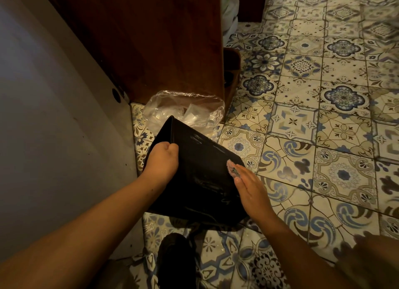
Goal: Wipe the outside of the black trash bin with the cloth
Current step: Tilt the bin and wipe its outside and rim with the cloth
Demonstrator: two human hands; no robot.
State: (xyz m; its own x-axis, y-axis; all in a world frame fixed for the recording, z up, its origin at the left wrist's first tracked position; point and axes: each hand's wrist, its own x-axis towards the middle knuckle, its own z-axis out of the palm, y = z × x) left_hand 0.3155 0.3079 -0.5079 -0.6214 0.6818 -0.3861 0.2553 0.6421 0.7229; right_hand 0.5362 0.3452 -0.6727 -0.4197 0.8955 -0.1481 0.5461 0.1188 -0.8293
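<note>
Overall: a person leans over a black bin [194,170] tilted on a tiled floor [323,137], both bare forearms reaching down to it.
Bin: tipped, with its mouth turned away from the camera and one broad side facing up; glossy streaks show on that side.
Left hand [162,159]: clenched on the bin's rim at its left edge, fingers curled round it.
Right hand [250,191]: flat, fingers straight and together, lying on the bin's right edge and pressing the cloth against it.
Cloth [232,169]: small and pinkish, peeking out past the right fingertips and touching the bin near its upper right corner; most of it is hidden under the hand.
Bag [183,107]: clear plastic, crumpled, on the floor just behind the bin's mouth.
Cabinet [140,40]: dark wood, behind the bin and the bag.
Wall [54,116]: pale panel, left of the bin.
Shoe [174,260]: dark, on the floor just in front of the bin.
</note>
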